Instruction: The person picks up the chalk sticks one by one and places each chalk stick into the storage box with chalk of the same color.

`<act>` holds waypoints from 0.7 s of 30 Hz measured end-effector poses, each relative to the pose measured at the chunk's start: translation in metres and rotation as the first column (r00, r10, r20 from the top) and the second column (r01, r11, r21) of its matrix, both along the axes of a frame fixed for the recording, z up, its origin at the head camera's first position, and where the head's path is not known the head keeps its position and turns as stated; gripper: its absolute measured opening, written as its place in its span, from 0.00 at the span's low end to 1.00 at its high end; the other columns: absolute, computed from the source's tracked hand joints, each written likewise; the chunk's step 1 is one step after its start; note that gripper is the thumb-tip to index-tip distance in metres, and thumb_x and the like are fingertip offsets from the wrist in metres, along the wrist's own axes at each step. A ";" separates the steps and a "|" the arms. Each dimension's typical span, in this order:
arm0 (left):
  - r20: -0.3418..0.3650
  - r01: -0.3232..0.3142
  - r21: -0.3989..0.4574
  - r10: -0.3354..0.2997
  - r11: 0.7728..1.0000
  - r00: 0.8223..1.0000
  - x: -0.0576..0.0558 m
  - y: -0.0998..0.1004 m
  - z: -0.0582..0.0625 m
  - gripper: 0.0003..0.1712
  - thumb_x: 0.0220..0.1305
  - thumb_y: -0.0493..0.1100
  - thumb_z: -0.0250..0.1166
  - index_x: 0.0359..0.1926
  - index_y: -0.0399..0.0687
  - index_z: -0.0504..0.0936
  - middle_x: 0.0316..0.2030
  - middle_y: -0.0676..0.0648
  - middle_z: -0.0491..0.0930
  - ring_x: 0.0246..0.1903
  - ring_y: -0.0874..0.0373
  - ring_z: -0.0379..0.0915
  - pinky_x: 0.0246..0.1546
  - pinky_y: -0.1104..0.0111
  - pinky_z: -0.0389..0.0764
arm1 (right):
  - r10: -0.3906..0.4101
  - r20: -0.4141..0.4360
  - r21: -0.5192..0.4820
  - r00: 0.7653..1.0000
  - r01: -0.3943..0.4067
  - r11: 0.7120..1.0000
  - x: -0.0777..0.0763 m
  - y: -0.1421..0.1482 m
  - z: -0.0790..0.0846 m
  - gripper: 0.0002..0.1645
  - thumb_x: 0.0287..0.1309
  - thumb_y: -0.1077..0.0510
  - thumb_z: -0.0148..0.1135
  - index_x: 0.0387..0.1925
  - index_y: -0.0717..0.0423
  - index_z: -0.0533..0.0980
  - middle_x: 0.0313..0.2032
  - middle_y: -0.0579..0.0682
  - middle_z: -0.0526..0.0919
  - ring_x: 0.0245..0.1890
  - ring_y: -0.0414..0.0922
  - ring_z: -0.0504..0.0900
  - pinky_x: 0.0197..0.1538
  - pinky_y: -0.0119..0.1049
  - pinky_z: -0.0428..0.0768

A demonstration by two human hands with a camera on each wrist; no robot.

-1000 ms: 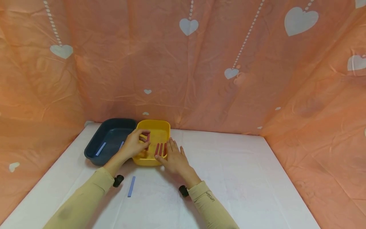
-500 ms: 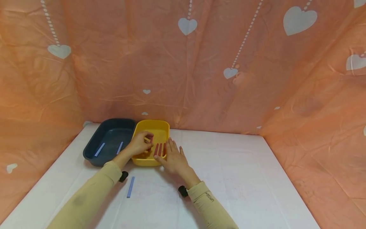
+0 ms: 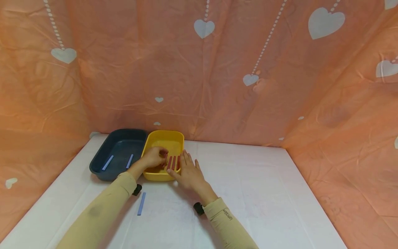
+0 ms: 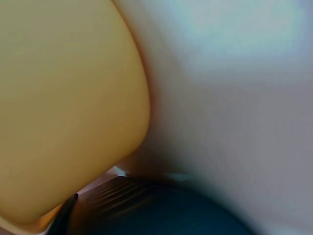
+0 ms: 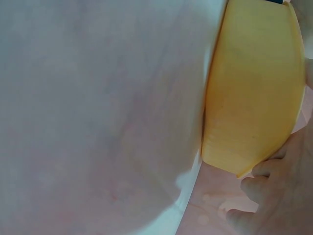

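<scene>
In the head view, I lose most of the held red stick (image 3: 165, 161) behind the left hand (image 3: 153, 157), left of the frame's centre; only a sliver of it shows beside the fingertips. The same hand and its wrist cover part of the near left of the yellow tray (image 3: 161, 176), and both sleeves run out at the bottom edge. Three red sticks (image 3: 174, 162) lie side by side in the tray's near right part. Left of it, just beside, I have the dark tray (image 3: 122, 147) with two blue sticks (image 3: 107, 162) inside; one loose blue stick (image 3: 141, 204) lies lower, on the white table (image 3: 264, 193). An orange backdrop (image 3: 174, 69) with pale hearts fills the upper frame. I see the left fingers curled and pinching the red stick. The right hand (image 3: 189, 174) lies over the tray's right rim, fingers straight, thumb spread apart near the three sticks.

My left wrist view is blurred: the yellow wall takes up the left, a dark shape crosses the bottom, and the fingers are out of sight, so from here I cannot tell their grip.

In the right wrist view, the tray is cut off at upper right and the hand at lower right. I make out fingers against the tray's rim, their tips slightly apart.
</scene>
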State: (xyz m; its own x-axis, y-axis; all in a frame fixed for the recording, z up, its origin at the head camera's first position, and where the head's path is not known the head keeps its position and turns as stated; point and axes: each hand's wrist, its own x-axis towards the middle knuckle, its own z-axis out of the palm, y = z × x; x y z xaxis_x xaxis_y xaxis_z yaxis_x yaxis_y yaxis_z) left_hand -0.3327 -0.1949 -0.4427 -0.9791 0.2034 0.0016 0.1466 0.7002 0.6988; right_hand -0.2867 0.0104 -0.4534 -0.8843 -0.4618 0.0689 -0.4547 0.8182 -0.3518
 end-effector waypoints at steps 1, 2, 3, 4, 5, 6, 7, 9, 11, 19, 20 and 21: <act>0.009 0.006 -0.007 -0.006 1.000 1.000 0.000 0.000 0.000 0.25 0.61 0.32 0.68 0.59 0.25 0.78 0.48 0.32 0.82 0.44 0.44 0.79 0.55 0.53 0.81 | 0.000 0.001 -0.001 1.000 0.000 1.000 0.000 0.000 0.000 0.56 0.74 0.26 0.44 0.81 0.63 0.49 0.82 0.59 0.45 0.82 0.54 0.48 0.79 0.58 0.49; 0.016 0.010 -0.015 -0.010 1.000 1.000 0.000 0.000 0.000 0.25 0.61 0.33 0.69 0.58 0.25 0.78 0.47 0.33 0.83 0.43 0.46 0.78 0.54 0.54 0.81 | 0.000 0.002 0.000 1.000 0.000 1.000 0.000 0.000 0.000 0.56 0.73 0.26 0.44 0.81 0.63 0.49 0.82 0.59 0.45 0.82 0.54 0.48 0.79 0.58 0.49; 0.028 0.012 -0.014 -0.012 1.000 1.000 0.000 -0.001 0.000 0.25 0.61 0.33 0.69 0.58 0.24 0.78 0.46 0.33 0.83 0.42 0.46 0.78 0.53 0.54 0.81 | 0.001 0.003 -0.001 1.000 -0.001 1.000 0.000 0.001 0.000 0.56 0.74 0.26 0.44 0.81 0.63 0.49 0.82 0.59 0.44 0.82 0.53 0.48 0.79 0.58 0.49; 0.041 0.012 -0.009 -0.012 1.000 0.999 0.000 -0.001 0.000 0.25 0.62 0.33 0.69 0.58 0.24 0.78 0.46 0.34 0.83 0.41 0.47 0.78 0.51 0.55 0.82 | 0.001 0.003 -0.005 1.000 -0.001 1.000 0.000 0.001 0.000 0.56 0.73 0.26 0.44 0.81 0.63 0.49 0.82 0.59 0.45 0.82 0.53 0.48 0.79 0.59 0.49; 0.049 0.014 -0.008 -0.014 1.000 0.999 0.000 -0.001 -0.001 0.25 0.62 0.33 0.69 0.58 0.24 0.78 0.46 0.34 0.83 0.41 0.47 0.78 0.50 0.56 0.82 | 0.001 0.002 -0.007 1.000 -0.001 1.000 0.000 0.001 0.000 0.56 0.73 0.26 0.44 0.81 0.63 0.49 0.82 0.59 0.45 0.82 0.54 0.48 0.79 0.59 0.49; 0.050 0.018 -0.016 -0.017 1.000 0.999 -0.001 -0.001 -0.001 0.25 0.62 0.33 0.70 0.58 0.24 0.78 0.45 0.34 0.83 0.40 0.48 0.78 0.49 0.58 0.83 | 0.001 0.002 -0.008 1.000 -0.001 1.000 0.000 0.001 0.000 0.56 0.73 0.26 0.44 0.81 0.63 0.49 0.82 0.59 0.44 0.82 0.53 0.48 0.79 0.59 0.49; 0.054 0.018 -0.017 -0.017 1.000 0.998 -0.001 -0.001 -0.002 0.25 0.62 0.33 0.70 0.58 0.23 0.78 0.45 0.34 0.83 0.39 0.49 0.78 0.48 0.59 0.83 | 0.001 0.003 -0.009 1.000 -0.001 1.000 0.000 0.001 0.000 0.56 0.73 0.26 0.44 0.81 0.63 0.49 0.82 0.59 0.44 0.82 0.54 0.48 0.79 0.59 0.49; 0.082 0.013 0.005 -0.013 1.000 0.997 -0.001 0.000 -0.002 0.25 0.62 0.32 0.70 0.58 0.23 0.77 0.45 0.34 0.83 0.36 0.51 0.80 0.44 0.62 0.84 | 0.002 0.000 -0.008 1.000 -0.002 1.000 0.000 0.001 0.000 0.56 0.74 0.26 0.44 0.81 0.63 0.50 0.82 0.59 0.44 0.82 0.54 0.48 0.79 0.59 0.49; 0.098 0.009 0.019 -0.011 1.000 0.995 0.000 0.000 -0.003 0.25 0.63 0.32 0.70 0.59 0.23 0.77 0.45 0.34 0.83 0.33 0.53 0.81 0.39 0.66 0.84 | 0.002 -0.002 -0.004 1.000 -0.002 1.000 0.000 0.001 0.000 0.56 0.74 0.26 0.44 0.81 0.63 0.49 0.82 0.59 0.44 0.82 0.54 0.48 0.79 0.59 0.49; 0.125 0.009 0.020 -0.011 1.000 0.992 0.001 0.001 -0.001 0.25 0.64 0.32 0.70 0.59 0.22 0.76 0.46 0.34 0.82 0.30 0.55 0.80 0.35 0.70 0.83 | 0.000 0.000 0.005 1.000 0.000 1.000 -0.001 0.000 0.000 0.56 0.74 0.26 0.43 0.81 0.63 0.49 0.82 0.59 0.44 0.82 0.54 0.47 0.79 0.58 0.49; 0.124 0.012 0.013 -0.013 1.000 0.992 0.000 0.000 -0.001 0.25 0.64 0.32 0.70 0.59 0.22 0.76 0.46 0.34 0.82 0.31 0.55 0.80 0.36 0.69 0.83 | 0.000 0.002 0.004 1.000 0.000 1.000 -0.001 0.000 0.000 0.56 0.74 0.26 0.43 0.81 0.63 0.49 0.82 0.59 0.44 0.82 0.54 0.47 0.79 0.58 0.49; 0.122 0.012 0.005 -0.012 1.000 0.993 0.000 0.000 -0.001 0.25 0.64 0.32 0.70 0.59 0.22 0.76 0.46 0.34 0.82 0.33 0.54 0.80 0.36 0.69 0.83 | 0.000 0.003 0.002 1.000 0.000 1.000 -0.001 0.000 0.000 0.55 0.74 0.26 0.43 0.81 0.63 0.49 0.82 0.59 0.44 0.82 0.54 0.47 0.79 0.58 0.49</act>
